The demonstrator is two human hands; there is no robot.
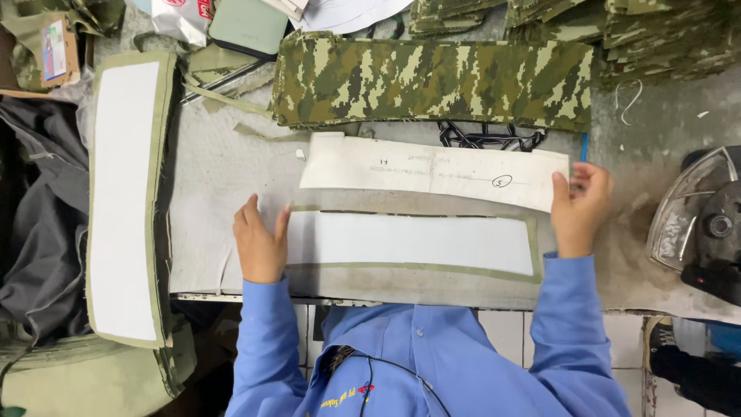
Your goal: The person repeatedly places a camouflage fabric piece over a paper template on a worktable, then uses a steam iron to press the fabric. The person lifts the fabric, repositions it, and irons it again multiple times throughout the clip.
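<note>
- Head view showed a white padded strip with olive edging lying flat along the desk's near edge.
- A paper pattern lay just beyond it, a camouflage panel farther back, an iron at right.
- Bare desk lay left of the strip.
- Left hand pressed flat, fingers spread, on the strip's left end.
- Right hand pinched the pattern's right end.

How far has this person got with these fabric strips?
One olive-edged strip with white lining already lies set aside at the left. In hand: the left hand presses a second lined strip flat while the right hand holds a paper pattern just above it. Still waiting: a camouflage strip and stacked camouflage pieces behind.
</note>
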